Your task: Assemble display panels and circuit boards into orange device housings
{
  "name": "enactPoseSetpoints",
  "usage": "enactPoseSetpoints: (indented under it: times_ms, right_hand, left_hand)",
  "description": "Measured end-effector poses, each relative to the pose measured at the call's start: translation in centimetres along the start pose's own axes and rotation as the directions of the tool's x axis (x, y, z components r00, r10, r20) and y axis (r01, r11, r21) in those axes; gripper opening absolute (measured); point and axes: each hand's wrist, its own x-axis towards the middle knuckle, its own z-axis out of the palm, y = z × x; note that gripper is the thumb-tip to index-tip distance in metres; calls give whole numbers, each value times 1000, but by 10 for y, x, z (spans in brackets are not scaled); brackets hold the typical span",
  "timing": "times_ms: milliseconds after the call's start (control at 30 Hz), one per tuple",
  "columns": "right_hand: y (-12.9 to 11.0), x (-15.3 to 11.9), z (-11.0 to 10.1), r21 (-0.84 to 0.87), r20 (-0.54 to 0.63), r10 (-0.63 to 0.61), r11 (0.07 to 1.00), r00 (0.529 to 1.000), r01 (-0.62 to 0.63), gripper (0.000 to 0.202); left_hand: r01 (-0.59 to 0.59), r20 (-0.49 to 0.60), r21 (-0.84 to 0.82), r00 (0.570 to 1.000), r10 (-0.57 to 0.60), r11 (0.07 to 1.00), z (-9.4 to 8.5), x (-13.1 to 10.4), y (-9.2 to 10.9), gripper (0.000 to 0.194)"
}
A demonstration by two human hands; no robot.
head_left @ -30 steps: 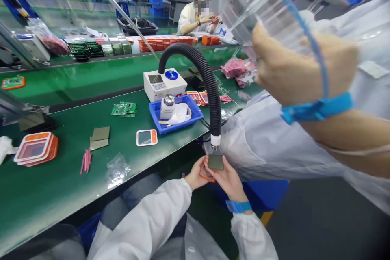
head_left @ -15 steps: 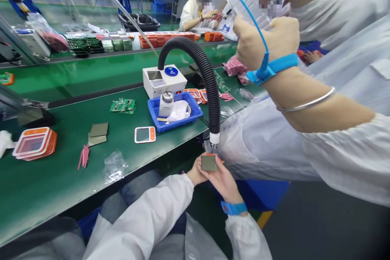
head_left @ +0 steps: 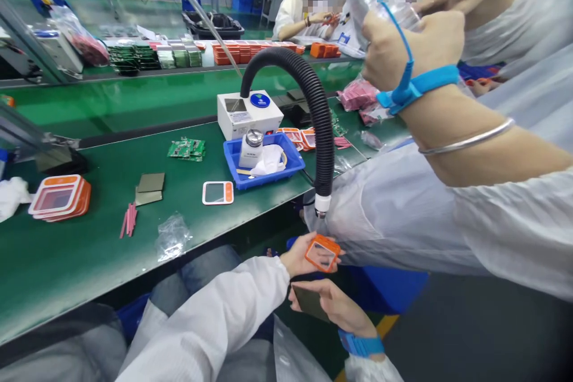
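My left hand (head_left: 298,259) is closed on an orange housing frame (head_left: 322,252) with a clear window, just below the nozzle (head_left: 322,206) of a black hose. Lower and a little to the right, my right hand (head_left: 342,309), with a blue wrist strap, pinches a thin grey-green display panel (head_left: 310,301) by its edges. The panel is apart from the frame. On the green bench (head_left: 107,268), similar panels (head_left: 150,187) lie near pink strips (head_left: 129,221). A white-and-orange housing (head_left: 218,193) rests closer to the bench edge.
A blue tray (head_left: 268,176) holds a bottle (head_left: 251,149) and white cloth. Behind it stands the white hose unit (head_left: 248,116). Stacked housings (head_left: 60,197), circuit boards (head_left: 187,149) and a plastic bag (head_left: 173,237) lie leftward. A co-worker's arm (head_left: 470,122) reaches in from the right.
The panel was over the frame in both hands. Now my right hand has drawn it down and away, and the orange frame shows uncovered in my left hand. The view has shifted slightly.
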Motion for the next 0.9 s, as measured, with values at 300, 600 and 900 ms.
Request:
enactPoseSetpoints:
  times_ms: [300, 600, 900]
  right_hand:
    - [14, 14, 3, -119, 133, 73, 991, 988, -57, 56]
    - [-28, 49, 58, -125, 246, -43, 989, 968, 76, 66]
    - [-53, 105, 144, 39, 334, -218, 975, 917, 218, 66]
  left_hand:
    - [-216, -280, 223, 920, 274, 951, 6, -30, 3, 32]
    - [-373, -409, 256, 794, 449, 892, -5, -134, 14, 29]
    - [-660, -331, -13, 712, 620, 751, 39, -280, 13, 28]
